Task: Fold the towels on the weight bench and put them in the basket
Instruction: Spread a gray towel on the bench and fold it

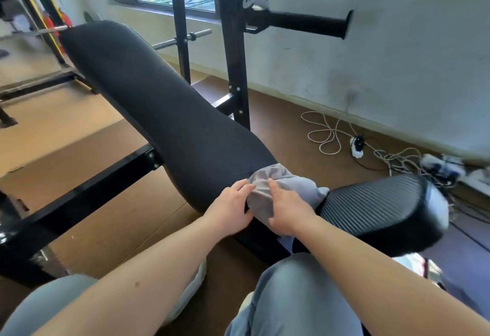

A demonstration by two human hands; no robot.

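A pale grey towel [289, 184] lies bunched at the near end of the black weight bench pad [159, 102], in the gap before the ribbed seat pad [384, 203]. My left hand [230, 208] grips the towel's left edge, thumb under the cloth. My right hand [287, 211] presses down on top of the towel, fingers spread on the fabric. Part of the towel hangs down below my right wrist. No basket shows clearly; a white object [191, 290] sits half hidden under my left forearm.
Black rack uprights [234, 51] with a padded handle [305, 24] stand behind the bench. A black frame crossbar [79, 197] runs left over cardboard flooring. Cables and a power strip [356, 146] lie by the right wall. My knees fill the bottom edge.
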